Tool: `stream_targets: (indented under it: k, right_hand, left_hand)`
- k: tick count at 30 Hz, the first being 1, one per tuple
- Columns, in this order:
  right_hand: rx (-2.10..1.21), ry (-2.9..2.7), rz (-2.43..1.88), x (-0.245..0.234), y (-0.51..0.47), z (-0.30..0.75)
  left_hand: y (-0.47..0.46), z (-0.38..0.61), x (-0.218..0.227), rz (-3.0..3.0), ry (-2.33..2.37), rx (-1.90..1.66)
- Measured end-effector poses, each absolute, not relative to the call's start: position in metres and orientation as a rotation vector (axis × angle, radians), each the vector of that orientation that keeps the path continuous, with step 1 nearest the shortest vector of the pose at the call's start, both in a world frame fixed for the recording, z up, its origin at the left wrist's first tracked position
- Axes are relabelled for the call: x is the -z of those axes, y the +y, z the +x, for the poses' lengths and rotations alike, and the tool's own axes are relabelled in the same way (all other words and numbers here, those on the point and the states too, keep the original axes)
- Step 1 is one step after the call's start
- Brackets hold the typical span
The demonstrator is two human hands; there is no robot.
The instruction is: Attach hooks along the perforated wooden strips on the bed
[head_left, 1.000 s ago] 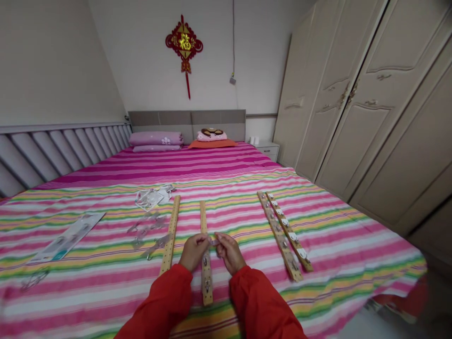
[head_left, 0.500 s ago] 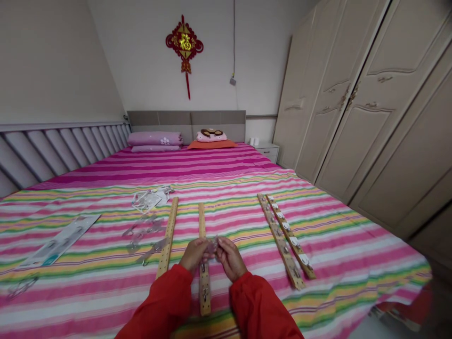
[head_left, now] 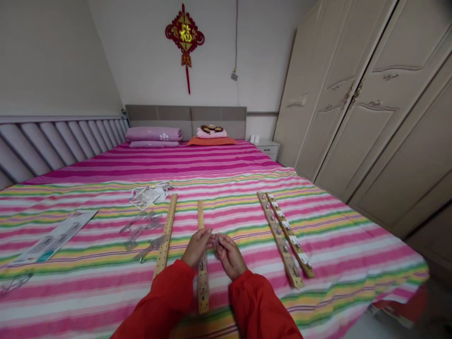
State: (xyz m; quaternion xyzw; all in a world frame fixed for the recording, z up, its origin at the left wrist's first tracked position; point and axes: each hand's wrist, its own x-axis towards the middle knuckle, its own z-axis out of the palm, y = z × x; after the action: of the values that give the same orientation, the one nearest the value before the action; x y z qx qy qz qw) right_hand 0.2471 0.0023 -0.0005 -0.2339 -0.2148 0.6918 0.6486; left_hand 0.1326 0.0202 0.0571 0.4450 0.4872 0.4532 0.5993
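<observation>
**A:** What've the hands got right now?

**B:** Left hand (head_left: 197, 247) and right hand (head_left: 230, 256) are pressed in close, fingertips pinching a small clear hook (head_left: 216, 241), though it's tiny and hard to make out. It's right above a wooden strip (head_left: 203, 287) with metal hooks on it.

**A:** What's around them?

**B:** Another wooden strip (head_left: 165, 235) just left, loose hooks (head_left: 141, 230) past that, and two hook-lined strips (head_left: 280, 240) to the right, all on a striped bedspread (head_left: 353, 263).

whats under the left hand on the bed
Below the left hand lies a wooden strip with small metal hooks along it, resting on the striped bedspread. The stretch of strip directly beneath the hand is covered, so what sits there cannot be seen.
</observation>
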Motion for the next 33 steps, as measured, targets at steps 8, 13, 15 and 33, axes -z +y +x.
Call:
stream_targets:
  k: [8,13,15,33]
  right_hand:
    - [-1.573,-0.451,-0.519,-0.004,0.001,0.247]
    - [-1.577,-0.436,-0.521,-0.004,0.001,0.246]
    - [-1.582,-0.426,-0.515,-0.003,0.001,0.247]
    - [-1.651,-0.485,-0.535,-0.008,-0.002,0.248]
  left_hand:
    - [0.008,0.122,-0.066,0.948,1.075,-1.033]
    - [0.012,0.122,-0.068,0.950,1.060,-1.088]
    - [0.013,0.121,-0.066,0.957,1.068,-1.095]
    - [0.005,0.122,-0.066,0.614,1.021,-1.060]
